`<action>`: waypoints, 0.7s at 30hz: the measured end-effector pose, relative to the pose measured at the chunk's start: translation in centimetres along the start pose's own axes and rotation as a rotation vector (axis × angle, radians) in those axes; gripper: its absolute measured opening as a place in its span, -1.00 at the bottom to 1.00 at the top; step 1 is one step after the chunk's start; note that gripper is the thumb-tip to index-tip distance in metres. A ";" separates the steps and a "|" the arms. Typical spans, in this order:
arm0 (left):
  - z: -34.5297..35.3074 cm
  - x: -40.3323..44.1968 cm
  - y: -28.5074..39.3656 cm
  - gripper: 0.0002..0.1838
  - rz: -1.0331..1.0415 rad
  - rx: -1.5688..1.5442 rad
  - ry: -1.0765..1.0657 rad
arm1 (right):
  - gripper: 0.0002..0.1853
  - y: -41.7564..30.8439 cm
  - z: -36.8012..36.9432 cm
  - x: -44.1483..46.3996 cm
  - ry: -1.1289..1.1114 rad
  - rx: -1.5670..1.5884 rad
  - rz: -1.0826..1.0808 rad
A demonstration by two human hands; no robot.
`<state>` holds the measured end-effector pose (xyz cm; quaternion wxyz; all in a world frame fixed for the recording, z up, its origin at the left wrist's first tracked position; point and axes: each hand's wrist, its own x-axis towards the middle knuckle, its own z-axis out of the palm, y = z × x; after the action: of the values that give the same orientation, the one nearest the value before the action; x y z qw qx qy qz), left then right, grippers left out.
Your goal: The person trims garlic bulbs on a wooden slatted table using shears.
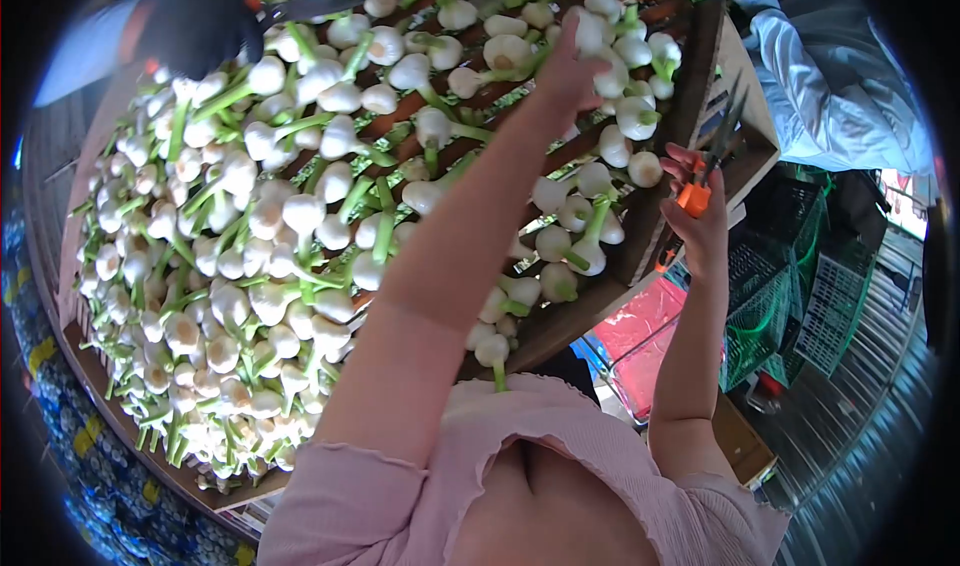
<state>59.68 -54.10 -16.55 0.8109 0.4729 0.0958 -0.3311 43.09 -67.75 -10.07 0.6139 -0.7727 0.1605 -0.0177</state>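
My left hand (572, 78) reaches across the slatted wooden table (655, 191) to white onion bulbs with trimmed green stalks. Its finger and thumb are spread beside a white onion (592, 32), touching or nearly touching it; some fingers are hidden. My right hand (700, 211) is closed around scissors (693, 200) with orange on the handles, held over the table's right edge. The long dark blades point up and away, slightly parted. More onions (590, 256) lie between my two arms.
A co-worker's dark-gloved hand (195, 34) holds a bladed tool (315, 8) over the pile at upper left. Another person's pale sleeve (800, 71) is at upper right. Green crates (755, 311) and a red panel (650, 341) stand below the table on the right.
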 end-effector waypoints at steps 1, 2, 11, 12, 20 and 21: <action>-0.4 -0.2 1.1 -0.35 0.135 0.131 -0.034 | -0.31 0.4 -1.1 -0.2 0.005 0.001 -0.009; -1.4 -2.1 2.7 -0.45 0.251 0.282 0.011 | -0.31 0.5 -1.9 -0.7 0.016 -0.025 -0.001; -23.4 -26.4 0.5 -0.38 0.242 1.673 1.352 | -0.24 0.7 0.0 -2.2 -0.206 -0.106 -0.054; -26.3 -26.9 -0.5 -0.33 0.015 1.572 1.385 | -0.24 0.4 1.1 -2.0 -0.249 -0.098 -0.074; -18.2 -22.3 1.2 -0.24 0.003 1.126 1.103 | -0.27 -2.9 6.4 -1.3 -0.403 -0.061 -0.106; -16.9 -21.7 0.5 -0.26 0.118 1.154 1.093 | -0.26 -3.3 6.6 -1.2 -0.406 -0.093 -0.118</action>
<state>46.12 -30.27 -15.07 0.2926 0.9179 0.2681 -0.0062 44.20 -60.52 -8.38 0.5953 -0.7959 -0.0113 0.1099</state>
